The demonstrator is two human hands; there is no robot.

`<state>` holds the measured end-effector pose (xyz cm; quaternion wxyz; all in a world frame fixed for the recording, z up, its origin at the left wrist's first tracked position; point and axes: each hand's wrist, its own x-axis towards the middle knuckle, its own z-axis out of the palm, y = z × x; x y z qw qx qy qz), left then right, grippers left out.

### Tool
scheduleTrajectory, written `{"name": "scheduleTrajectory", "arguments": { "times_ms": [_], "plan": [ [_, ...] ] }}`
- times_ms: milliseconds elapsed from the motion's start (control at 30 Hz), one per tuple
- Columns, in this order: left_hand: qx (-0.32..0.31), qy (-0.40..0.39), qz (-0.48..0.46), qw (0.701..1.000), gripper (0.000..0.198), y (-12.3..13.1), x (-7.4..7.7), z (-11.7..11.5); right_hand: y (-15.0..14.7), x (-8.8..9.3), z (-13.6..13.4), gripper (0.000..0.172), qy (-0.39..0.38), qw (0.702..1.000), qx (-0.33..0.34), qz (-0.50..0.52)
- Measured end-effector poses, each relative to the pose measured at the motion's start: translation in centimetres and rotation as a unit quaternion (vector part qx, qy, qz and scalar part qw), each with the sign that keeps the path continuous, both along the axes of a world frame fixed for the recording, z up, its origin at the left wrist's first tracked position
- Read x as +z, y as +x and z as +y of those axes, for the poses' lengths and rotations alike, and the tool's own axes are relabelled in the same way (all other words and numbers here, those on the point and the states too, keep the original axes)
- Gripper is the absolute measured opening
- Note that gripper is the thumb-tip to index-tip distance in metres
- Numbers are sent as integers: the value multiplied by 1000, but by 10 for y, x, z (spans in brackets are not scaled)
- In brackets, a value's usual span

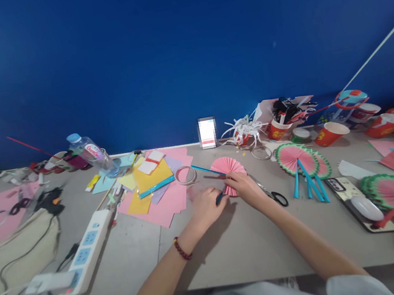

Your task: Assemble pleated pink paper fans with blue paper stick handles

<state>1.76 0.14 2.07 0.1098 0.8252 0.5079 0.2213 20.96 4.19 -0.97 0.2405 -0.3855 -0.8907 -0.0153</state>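
Observation:
A round pink pleated paper fan [227, 165] lies on the desk under the fingers of my right hand [243, 187], which are closed on it near its centre. A thin blue paper strip [206, 169] reaches from those fingers to the upper left. My left hand [207, 207], just left of the fan, is closed around a short, slim dark blue thing [219, 198]; its kind is hard to make out. Black-handled scissors [279, 198] lie beside my right forearm, partly hidden by it. A roll of tape [185, 175] sits beyond my left hand.
Coloured paper sheets [166, 214], a power strip [91, 250] and a tilted plastic bottle [93, 155] are to the left. On the right are finished-looking fans [298, 160], a phone [342, 193] under a mouse [367, 208], and red cups [332, 133]. A blue wall [166, 61] bounds the desk.

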Motion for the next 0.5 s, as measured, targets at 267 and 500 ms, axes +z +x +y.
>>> {"name": "scheduleTrajectory", "arguments": {
  "times_ms": [267, 500],
  "plan": [
    [119, 88, 30, 989, 21, -44, -3, 32, 10, -7, 9, 31, -34, 999, -26, 14],
    [121, 81, 83, 986, 35, -64, -20, 43, 4, -1, 5, 27, -57, 996, -24, 61]
  ]
}}
